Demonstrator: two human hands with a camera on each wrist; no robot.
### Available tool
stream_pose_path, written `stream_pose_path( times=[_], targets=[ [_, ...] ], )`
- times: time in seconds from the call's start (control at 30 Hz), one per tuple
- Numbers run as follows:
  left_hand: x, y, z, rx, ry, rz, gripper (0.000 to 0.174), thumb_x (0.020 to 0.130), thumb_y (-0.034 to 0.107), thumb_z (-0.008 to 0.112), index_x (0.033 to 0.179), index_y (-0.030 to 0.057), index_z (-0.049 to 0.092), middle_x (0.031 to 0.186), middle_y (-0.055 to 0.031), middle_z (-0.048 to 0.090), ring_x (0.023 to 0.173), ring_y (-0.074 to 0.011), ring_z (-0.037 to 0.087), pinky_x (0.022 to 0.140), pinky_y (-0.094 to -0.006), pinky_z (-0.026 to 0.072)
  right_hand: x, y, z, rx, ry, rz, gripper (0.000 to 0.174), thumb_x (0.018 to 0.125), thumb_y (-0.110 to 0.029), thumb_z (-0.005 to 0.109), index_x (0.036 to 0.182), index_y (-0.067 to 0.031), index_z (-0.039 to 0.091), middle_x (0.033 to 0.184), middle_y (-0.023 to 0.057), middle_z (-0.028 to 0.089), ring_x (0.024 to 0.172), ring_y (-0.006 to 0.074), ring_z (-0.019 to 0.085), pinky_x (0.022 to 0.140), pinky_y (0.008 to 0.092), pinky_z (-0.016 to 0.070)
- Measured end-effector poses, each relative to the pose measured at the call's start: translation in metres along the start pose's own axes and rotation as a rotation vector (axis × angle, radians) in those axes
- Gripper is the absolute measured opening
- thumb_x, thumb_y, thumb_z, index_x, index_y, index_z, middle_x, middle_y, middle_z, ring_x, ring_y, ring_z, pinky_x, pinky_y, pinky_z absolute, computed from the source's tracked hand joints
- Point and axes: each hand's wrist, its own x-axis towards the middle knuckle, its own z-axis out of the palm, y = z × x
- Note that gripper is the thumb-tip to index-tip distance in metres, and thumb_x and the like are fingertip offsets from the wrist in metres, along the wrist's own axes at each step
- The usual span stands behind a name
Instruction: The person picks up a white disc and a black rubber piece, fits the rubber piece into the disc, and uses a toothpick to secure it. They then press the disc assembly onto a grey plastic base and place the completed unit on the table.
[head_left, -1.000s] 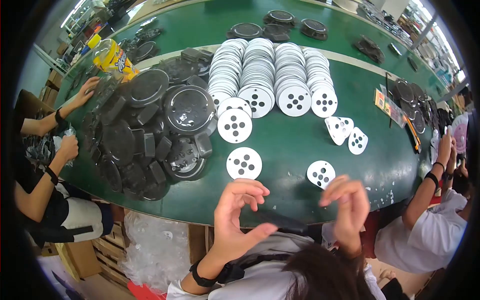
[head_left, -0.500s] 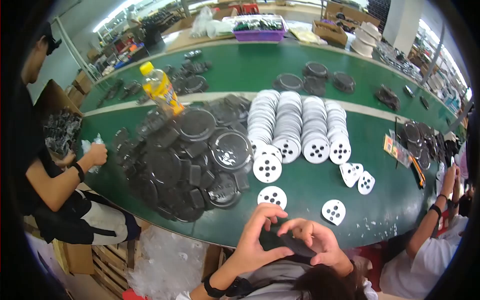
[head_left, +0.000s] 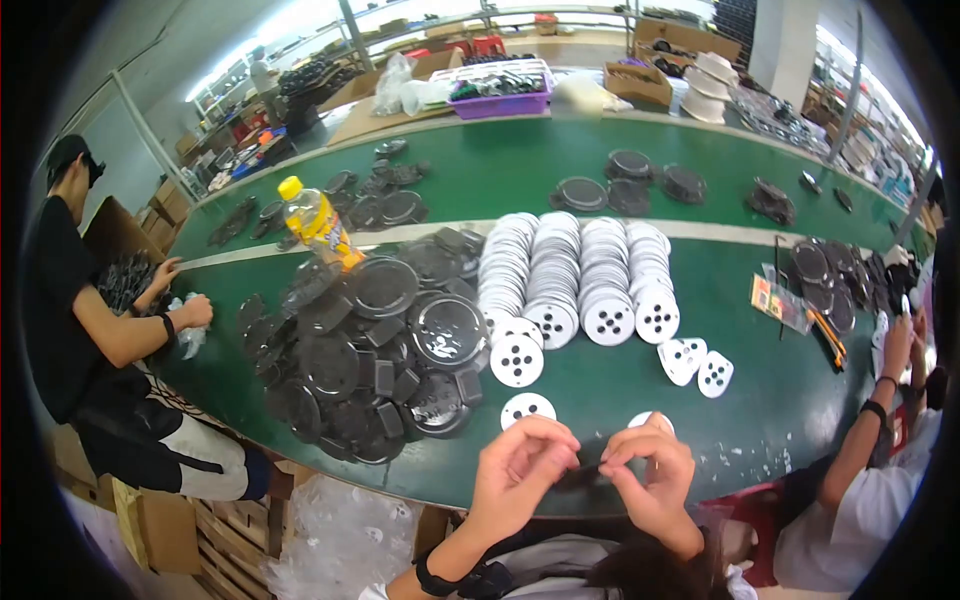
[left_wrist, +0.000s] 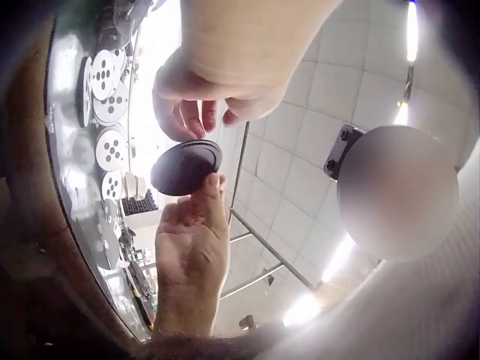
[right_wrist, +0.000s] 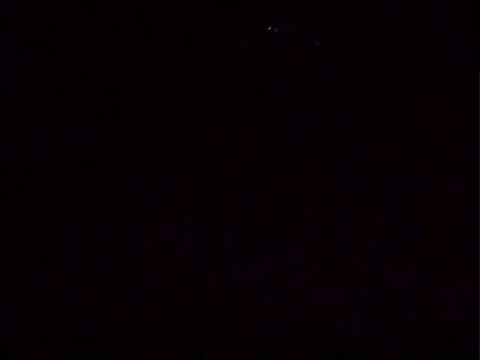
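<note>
A round black disc (left_wrist: 184, 166) with a raised rim is between my hands, held off the table at its front edge. My right hand (head_left: 655, 475) pinches its edge between thumb and fingertips, clearest in the left wrist view. Bent fingers of my left hand (head_left: 515, 480) come right up to the opposite rim; I cannot tell whether they grip it. Just beyond my hands lie a white disc with dark holes (head_left: 527, 408) and another white piece (head_left: 650, 420), partly covered by my right hand. The right wrist view is almost black.
Rows of stacked white discs (head_left: 553, 275) stand mid-table, two loose white pieces (head_left: 682, 360) to their right. Left is a large heap of dark plastic-wrapped parts (head_left: 375, 365), a yellow-capped bottle (head_left: 318, 222) behind it. Craft knives (head_left: 828, 340) lie right. A person (head_left: 110, 320) works at left.
The head view has tilted up. My hands, apart one second ago, have come together around the black disc; the left fingers have closed in toward its rim.
</note>
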Motion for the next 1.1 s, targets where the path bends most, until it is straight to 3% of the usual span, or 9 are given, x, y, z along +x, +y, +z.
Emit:
stream_pose_path(
  times=[0.13, 0.2, 0.33, 0.37, 0.4, 0.5, 0.67, 0.87, 1.1],
  targets=[
    [-0.001, -0.002, -0.001, 0.215, 0.096, 0.191, 0.014, 0.081, -0.005, 0.057, 0.095, -0.0057, 0.057, 0.095, -0.0116, 0.057, 0.084, -0.0148, 0.055, 0.073, -0.0258, 0.0456, 0.000, -0.003, -0.006, 0.325, 0.225, 0.092, 0.018, 0.067, 0.009, 0.065, 0.079, -0.0026, 0.057, 0.078, 0.0097, 0.063, 0.067, 0.0155, 0.052, 0.066, 0.0276, 0.0343],
    [-0.005, 0.002, 0.005, 0.156, 0.020, 0.142, 0.015, 0.076, -0.010, 0.060, 0.092, -0.0067, 0.058, 0.094, -0.0130, 0.058, 0.080, -0.0149, 0.057, 0.069, -0.0249, 0.0464, 0.002, -0.002, -0.010, 0.392, 0.249, 0.078, 0.018, 0.069, 0.010, 0.065, 0.080, -0.0017, 0.056, 0.079, 0.0102, 0.062, 0.072, 0.0156, 0.052, 0.069, 0.0276, 0.0346],
    [-0.010, -0.004, 0.016, 0.343, 0.128, 0.187, 0.018, 0.070, -0.014, 0.064, 0.084, -0.0051, 0.059, 0.084, -0.0119, 0.060, 0.073, -0.0152, 0.058, 0.064, -0.0241, 0.0471, -0.001, -0.003, -0.014, 0.207, 0.218, 0.004, 0.023, 0.065, 0.010, 0.066, 0.085, -0.0018, 0.061, 0.081, 0.0082, 0.062, 0.073, 0.0162, 0.052, 0.068, 0.0281, 0.0339],
    [-0.008, -0.004, 0.019, 0.465, 0.167, 0.275, 0.018, 0.068, -0.013, 0.066, 0.082, -0.0036, 0.060, 0.077, -0.0111, 0.060, 0.067, -0.0170, 0.059, 0.061, -0.0249, 0.0478, 0.001, -0.002, -0.020, -0.081, 0.167, -0.122, 0.030, 0.062, -0.005, 0.075, 0.090, -0.0038, 0.064, 0.083, 0.0052, 0.062, 0.071, 0.0153, 0.051, 0.064, 0.0284, 0.0313],
    [-0.009, -0.004, 0.022, 0.461, 0.173, 0.268, 0.018, 0.068, -0.013, 0.066, 0.082, -0.0036, 0.060, 0.077, -0.0111, 0.060, 0.067, -0.0170, 0.059, 0.061, -0.0249, 0.0478, 0.002, -0.008, -0.022, -0.082, 0.160, -0.115, 0.030, 0.062, -0.005, 0.075, 0.090, -0.0038, 0.064, 0.083, 0.0052, 0.062, 0.071, 0.0153, 0.051, 0.064, 0.0284, 0.0313],
    [-0.010, -0.001, 0.033, 0.727, 0.162, 0.503, 0.021, 0.064, -0.008, 0.071, 0.081, -0.0004, 0.061, 0.068, -0.0099, 0.058, 0.061, -0.0217, 0.060, 0.052, -0.0276, 0.0478, 0.002, -0.020, -0.020, -0.571, 0.151, -0.225, 0.057, 0.049, -0.039, 0.082, 0.093, -0.0079, 0.065, 0.084, 0.0022, 0.059, 0.069, 0.0132, 0.049, 0.061, 0.0286, 0.0262],
    [-0.010, -0.005, 0.042, 0.634, 0.187, 0.491, 0.020, 0.063, -0.007, 0.070, 0.079, -0.0002, 0.060, 0.066, -0.0088, 0.057, 0.058, -0.0193, 0.056, 0.049, -0.0252, 0.0433, -0.003, -0.022, -0.020, -0.595, 0.187, -0.175, 0.054, 0.049, -0.041, 0.082, 0.090, -0.0102, 0.064, 0.083, 0.0019, 0.060, 0.066, 0.0138, 0.048, 0.060, 0.0287, 0.0266],
    [-0.010, -0.007, 0.033, 0.431, 0.246, 0.285, 0.014, 0.066, -0.007, 0.068, 0.075, -0.0007, 0.059, 0.065, -0.0073, 0.057, 0.055, -0.0132, 0.047, 0.048, -0.0228, 0.0346, -0.008, -0.022, -0.014, -0.719, 0.150, -0.230, 0.044, 0.051, -0.031, 0.082, 0.086, -0.0104, 0.064, 0.077, -0.0001, 0.061, 0.062, 0.0143, 0.045, 0.059, 0.0283, 0.0280],
    [-0.009, 0.011, 0.000, 0.834, 0.234, 0.266, 0.007, 0.070, -0.002, 0.065, 0.068, 0.0008, 0.058, 0.066, -0.0064, 0.056, 0.059, -0.0137, 0.051, 0.050, -0.0241, 0.0359, -0.011, -0.011, -0.001, -0.456, 0.059, -0.124, 0.033, 0.053, -0.016, 0.082, 0.080, -0.0103, 0.063, 0.072, 0.0009, 0.061, 0.060, 0.0161, 0.044, 0.057, 0.0284, 0.0279]
  ],
)
